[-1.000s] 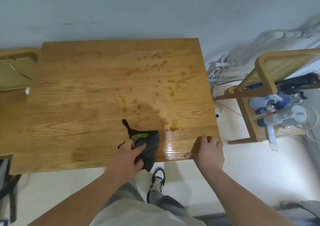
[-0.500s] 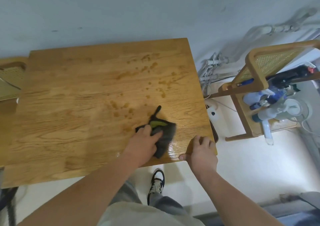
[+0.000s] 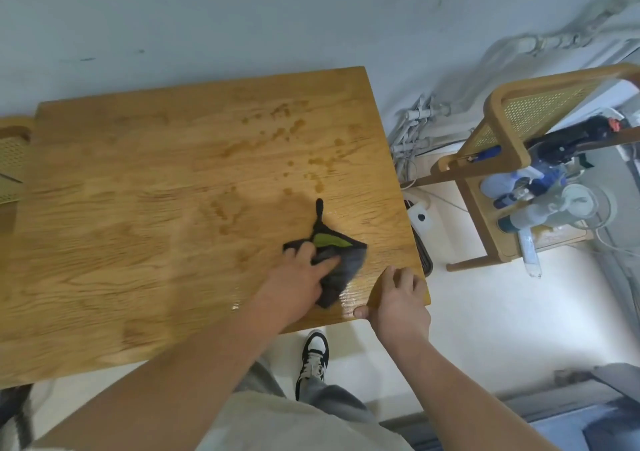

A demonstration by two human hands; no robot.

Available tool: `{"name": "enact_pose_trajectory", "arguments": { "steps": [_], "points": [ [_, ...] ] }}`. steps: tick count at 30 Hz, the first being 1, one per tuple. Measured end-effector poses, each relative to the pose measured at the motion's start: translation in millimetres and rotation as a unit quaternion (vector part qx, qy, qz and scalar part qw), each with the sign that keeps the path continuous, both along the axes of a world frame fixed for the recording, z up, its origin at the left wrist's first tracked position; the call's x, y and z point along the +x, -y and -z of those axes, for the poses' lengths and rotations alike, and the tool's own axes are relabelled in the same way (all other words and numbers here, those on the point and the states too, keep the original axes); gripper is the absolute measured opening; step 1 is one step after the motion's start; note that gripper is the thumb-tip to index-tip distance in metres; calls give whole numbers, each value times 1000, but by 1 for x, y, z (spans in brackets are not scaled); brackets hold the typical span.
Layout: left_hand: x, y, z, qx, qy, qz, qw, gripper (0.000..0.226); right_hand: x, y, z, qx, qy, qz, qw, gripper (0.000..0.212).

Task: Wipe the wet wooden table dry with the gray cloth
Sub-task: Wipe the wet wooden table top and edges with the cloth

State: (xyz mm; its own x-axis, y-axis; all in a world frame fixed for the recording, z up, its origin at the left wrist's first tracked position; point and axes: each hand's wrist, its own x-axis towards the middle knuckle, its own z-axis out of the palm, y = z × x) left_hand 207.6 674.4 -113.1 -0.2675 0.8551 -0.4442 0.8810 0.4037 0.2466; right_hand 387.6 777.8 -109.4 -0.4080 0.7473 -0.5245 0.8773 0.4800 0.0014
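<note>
While the left hand [image 3: 294,284] is laid on the gray cloth [image 3: 341,267], the cloth is pressed down on the wooden counter [image 3: 138,208], close to its near right corner. Two digits of this hand are stretched out and spread over the fabric; the other ones are blurred and cannot be told. A green patch is seen on the cloth, and a thin black loop is stretched from it toward the far side. The right hand [image 3: 398,301] is placed on the near right corner of the counter: its fingers are bent over the top and its thumb is set against the near edge, so the edge is held between them. A shiny wet film is seen between the two hands, and dark water spots [image 3: 287,128] are scattered on the far right part of the wood. Just to the right of the counter a wooden chair [image 3: 498,111] is seen, and spray bottles [image 3: 540,211] are laid on its seat. Under the near edge one shoe [image 3: 313,353] is visible on the floor.
</note>
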Motion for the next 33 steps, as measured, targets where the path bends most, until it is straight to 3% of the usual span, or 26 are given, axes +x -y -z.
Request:
{"name": "enact_pose_trajectory", "arguments": {
  "steps": [3, 5, 8, 12, 14, 17, 19, 21, 23, 26, 30, 33],
  "points": [
    [-29, 37, 2, -17, -32, -147, 988, 64, -4, 1, 0, -7, 3, 18, 1000, 119],
    [-22, 37, -1, -41, -55, -177, 982, 70, -5, -1, -5, -13, -7, 38, 999, 112],
    [6, 20, -1, -44, -56, -115, 991, 80, -13, -3, -13, -25, -14, 71, 997, 108],
    [17, 35, 11, 33, 0, 94, 995, 70, -28, 7, -15, 30, 13, 77, 997, 124],
    [-2, 54, 13, 43, -22, 130, 990, 66, -42, 16, -17, 40, 18, 71, 996, 111],
    [-54, 88, 21, 80, -32, 140, 986, 68, -75, 27, -22, 1, 7, 77, 997, 94],
    [-97, 113, 21, 123, -35, 109, 986, 68, -100, 33, -23, -16, -6, 70, 997, 96],
    [-137, 136, 21, 107, -79, 77, 988, 74, -124, 42, -24, -35, -28, 71, 996, 103],
    [-156, 147, 19, 75, -118, -5, 990, 76, -142, 52, -24, -53, -36, 75, 995, 111],
    [-134, 151, 12, 74, -86, -132, 985, 67, -154, 69, -20, -76, -20, 65, 995, 118],
    [-86, 163, 9, 62, -39, -79, 994, 66, -156, 77, -15, -56, 9, 21, 998, 129],
    [-106, 164, 5, 99, -61, -12, 993, 61, -157, 73, -19, -47, 16, 8, 999, 127]
  ]
}}
